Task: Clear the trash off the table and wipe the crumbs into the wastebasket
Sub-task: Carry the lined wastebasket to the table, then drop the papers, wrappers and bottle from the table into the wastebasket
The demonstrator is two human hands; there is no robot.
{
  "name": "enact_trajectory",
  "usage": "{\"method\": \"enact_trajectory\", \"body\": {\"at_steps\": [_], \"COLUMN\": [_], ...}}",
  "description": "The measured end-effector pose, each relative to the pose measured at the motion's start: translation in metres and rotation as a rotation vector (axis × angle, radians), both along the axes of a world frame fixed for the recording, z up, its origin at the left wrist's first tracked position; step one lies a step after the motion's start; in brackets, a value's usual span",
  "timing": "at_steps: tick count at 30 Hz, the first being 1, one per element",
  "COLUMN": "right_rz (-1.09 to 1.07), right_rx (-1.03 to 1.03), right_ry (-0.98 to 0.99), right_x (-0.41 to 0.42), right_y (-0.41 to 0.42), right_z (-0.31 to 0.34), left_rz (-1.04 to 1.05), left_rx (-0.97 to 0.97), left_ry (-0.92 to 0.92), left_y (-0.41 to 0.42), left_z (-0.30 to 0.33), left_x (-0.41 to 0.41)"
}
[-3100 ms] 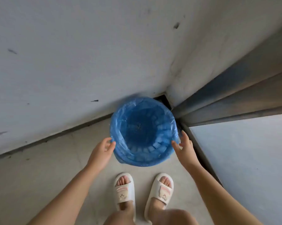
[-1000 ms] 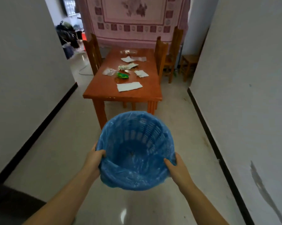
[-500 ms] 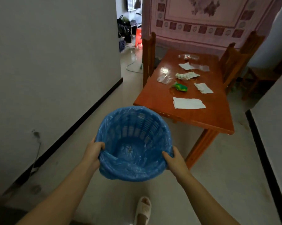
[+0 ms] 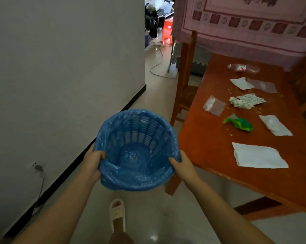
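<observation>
Wooden chair [image 4: 185, 88], red stool [image 4: 167, 29].

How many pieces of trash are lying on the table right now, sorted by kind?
White paper pieces: 3
Crumpled printed paper: 1
Clear plastic bags: 2
Clear plastic bottle: 1
Green wrapper: 1
Total: 8, not counting the scattered crumbs

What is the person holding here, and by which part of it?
The blue-lined wastebasket, carried in the air. The left hand and right hand grip opposite sides of its rim, thumbs hooked over the edge.
</observation>
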State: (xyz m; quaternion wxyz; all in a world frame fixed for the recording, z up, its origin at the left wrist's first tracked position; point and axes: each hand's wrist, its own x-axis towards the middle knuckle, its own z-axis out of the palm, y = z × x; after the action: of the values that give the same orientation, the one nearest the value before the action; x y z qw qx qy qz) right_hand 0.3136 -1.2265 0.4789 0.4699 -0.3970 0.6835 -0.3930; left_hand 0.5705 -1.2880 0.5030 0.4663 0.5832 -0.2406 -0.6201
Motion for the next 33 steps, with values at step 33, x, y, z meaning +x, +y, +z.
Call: {"method": "enact_trajectory", "body": {"at_steps": [33], "right_rz": [-1.23], "right_rx": [0.291], "right_ry": [0.527], "right_x": [-0.215], "right_y": [-0.203], "right_z": [-0.024], "left_rz": [-0.83], "left_rx": [0.101], "left_ry": [-0.368], "left_y": [-0.51], "left_z": [-0.033], "left_x": [-0.245]}}
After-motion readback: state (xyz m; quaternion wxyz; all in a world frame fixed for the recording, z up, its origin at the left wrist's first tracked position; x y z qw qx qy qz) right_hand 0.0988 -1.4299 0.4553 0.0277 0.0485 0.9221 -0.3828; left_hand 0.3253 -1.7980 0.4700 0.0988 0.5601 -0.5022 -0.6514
